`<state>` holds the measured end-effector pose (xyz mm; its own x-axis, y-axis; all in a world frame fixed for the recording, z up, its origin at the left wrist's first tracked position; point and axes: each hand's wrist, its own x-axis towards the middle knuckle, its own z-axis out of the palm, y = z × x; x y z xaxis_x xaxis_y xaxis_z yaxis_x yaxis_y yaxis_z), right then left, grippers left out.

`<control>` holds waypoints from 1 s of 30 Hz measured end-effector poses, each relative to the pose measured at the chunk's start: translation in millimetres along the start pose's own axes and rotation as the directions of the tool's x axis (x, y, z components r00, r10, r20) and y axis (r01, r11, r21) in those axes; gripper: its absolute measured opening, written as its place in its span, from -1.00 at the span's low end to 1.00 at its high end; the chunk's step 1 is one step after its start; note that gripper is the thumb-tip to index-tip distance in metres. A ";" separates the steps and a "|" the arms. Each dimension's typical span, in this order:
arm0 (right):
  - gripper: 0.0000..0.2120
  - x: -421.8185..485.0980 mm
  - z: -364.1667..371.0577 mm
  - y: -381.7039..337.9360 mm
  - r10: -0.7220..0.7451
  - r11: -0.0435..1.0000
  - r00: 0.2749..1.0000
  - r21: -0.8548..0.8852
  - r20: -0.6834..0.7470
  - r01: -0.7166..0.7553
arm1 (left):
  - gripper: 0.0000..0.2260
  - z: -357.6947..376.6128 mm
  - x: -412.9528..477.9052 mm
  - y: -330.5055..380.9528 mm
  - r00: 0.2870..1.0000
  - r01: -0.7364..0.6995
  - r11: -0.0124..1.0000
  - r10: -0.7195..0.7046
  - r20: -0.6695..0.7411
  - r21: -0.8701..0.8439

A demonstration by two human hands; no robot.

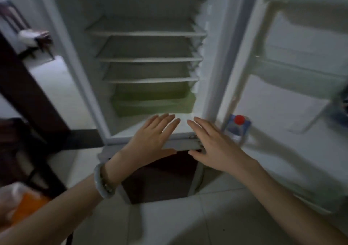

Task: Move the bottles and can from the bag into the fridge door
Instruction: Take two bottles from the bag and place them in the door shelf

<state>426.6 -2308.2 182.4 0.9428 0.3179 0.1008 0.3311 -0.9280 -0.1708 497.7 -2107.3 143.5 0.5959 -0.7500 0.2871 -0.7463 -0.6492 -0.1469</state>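
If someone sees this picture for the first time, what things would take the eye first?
First, the two bare hands held flat in the middle, the left hand and right hand, both empty, before the open fridge with its bare shelves. Next, the red cap of a bottle low on the fridge door at right, and something orange in a plastic bag at bottom left.

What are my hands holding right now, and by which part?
Nothing. The left hand and the right hand are both open and flat, fingers spread, in front of the open fridge. The red-capped bottle sits untouched by the door.
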 end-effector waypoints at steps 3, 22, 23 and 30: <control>-0.25 35.7 25.4 -36.8 -0.093 0.995 0.992 0.033 0.085 0.091 | -0.25 -0.5 -54.0 -36.4 0.989 0.129 0.991 -0.131 0.061 0.032; -0.36 201.3 207.1 -358.5 -0.560 0.817 0.785 0.334 0.264 0.470 | -0.25 9.5 -389.2 -194.2 0.575 0.724 0.671 -0.714 0.400 0.157; -0.37 207.0 216.6 -369.1 -0.578 0.806 0.767 0.337 0.279 0.486 | -0.24 15.6 -401.6 -198.5 0.554 0.743 0.650 -0.732 0.397 0.162; -0.37 262.7 281.7 -414.9 -0.667 0.742 0.650 0.410 0.365 0.531 | -0.31 52.1 -471.0 -210.0 0.304 0.853 0.436 -0.862 0.406 0.287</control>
<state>548.0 -1784.9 3.6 0.4059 0.8963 -0.1785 0.7621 -0.4397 -0.4753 389.2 -1624.3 -10.2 0.9446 0.2805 -0.1706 0.2684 -0.9590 -0.0907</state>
